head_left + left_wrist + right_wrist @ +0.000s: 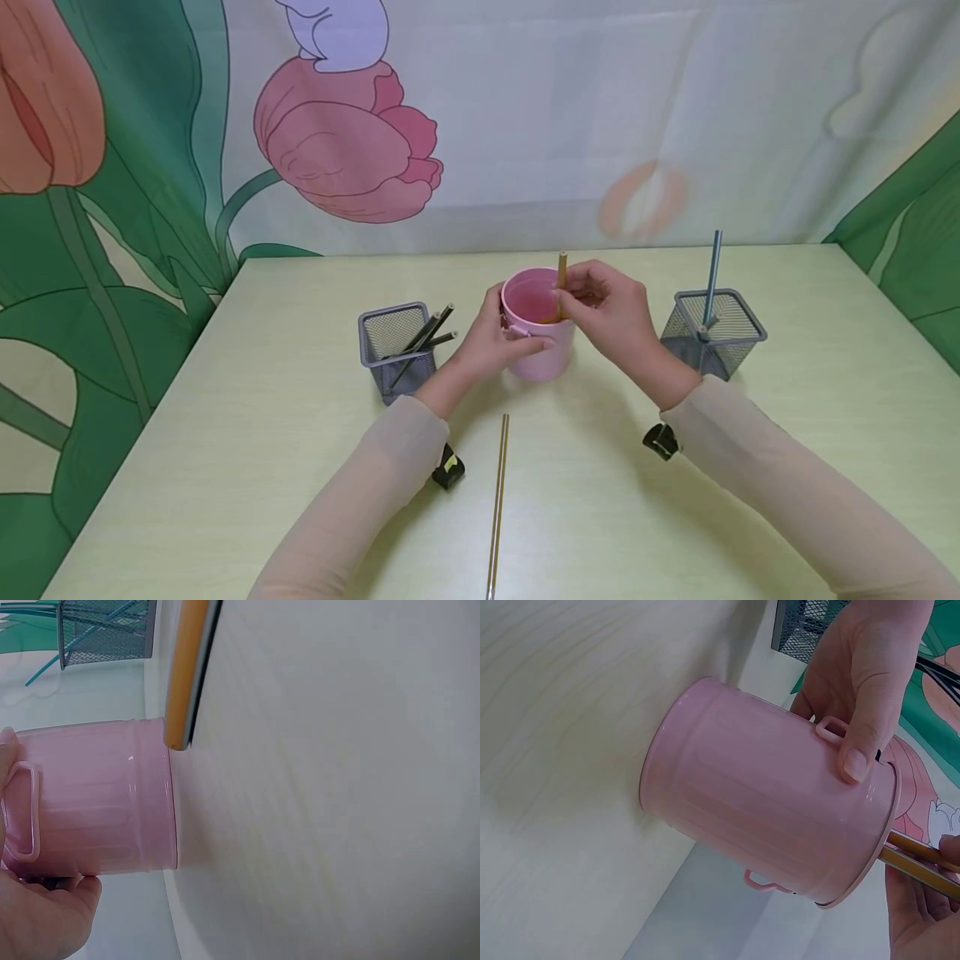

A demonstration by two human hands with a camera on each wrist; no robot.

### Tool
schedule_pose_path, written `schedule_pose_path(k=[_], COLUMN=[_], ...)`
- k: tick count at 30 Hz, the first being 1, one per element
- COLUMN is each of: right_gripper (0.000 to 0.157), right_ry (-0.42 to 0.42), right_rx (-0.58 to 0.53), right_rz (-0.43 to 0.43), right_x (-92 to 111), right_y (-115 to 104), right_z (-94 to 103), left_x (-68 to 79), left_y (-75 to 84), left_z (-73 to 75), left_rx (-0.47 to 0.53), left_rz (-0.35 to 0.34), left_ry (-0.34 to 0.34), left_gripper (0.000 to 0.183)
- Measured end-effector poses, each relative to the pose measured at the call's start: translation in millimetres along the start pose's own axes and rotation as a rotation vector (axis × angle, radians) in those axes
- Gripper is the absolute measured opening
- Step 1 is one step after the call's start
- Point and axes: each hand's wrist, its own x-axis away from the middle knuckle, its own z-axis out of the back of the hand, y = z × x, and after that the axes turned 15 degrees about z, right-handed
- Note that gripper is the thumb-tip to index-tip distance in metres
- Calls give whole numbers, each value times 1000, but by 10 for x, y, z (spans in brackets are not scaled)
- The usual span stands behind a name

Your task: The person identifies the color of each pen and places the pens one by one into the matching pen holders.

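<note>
A small pink bucket [542, 358] with little side handles stands on the table in the head view. My left hand [491, 337] grips it near the rim, the thumb lying along its front in the right wrist view. With thumb and fingers, my right hand [611, 308] pinches yellow pencils [562, 279] at the bucket's right rim. Two pencil shafts [919, 874] reach into the bucket's mouth in the right wrist view; their lower ends are hidden inside. The left wrist view shows the bucket [90, 799] from the side, with part of my left hand [49, 915] around it.
Left of the bucket, a grey mesh holder [397, 367] contains several dark pencils [427, 332]. Another mesh holder [720, 337] with a blue pencil [713, 275] stands at the right. Two yellow pencils [498, 504] lie side by side in front, between my forearms.
</note>
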Motion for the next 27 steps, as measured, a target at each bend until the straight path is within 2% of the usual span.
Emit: schedule_pose_path(k=[17,22,27], right_gripper=[18,23,32], right_ry=[-74,-72,-66], right_rx=[71,69,82], right_rz=[-33,-21,-9], right_x=[32,42,61], right_y=[13,26,47], right_z=[-9,-12,-16], left_x=[-3,-4,-8], left_y=[-8,-10,-10], left_z=[6,7,4], left_rx=[-6,0,2], left_rz=[-15,1,-13], left_ry=[-6,-8,-11], left_gripper=[91,91,88])
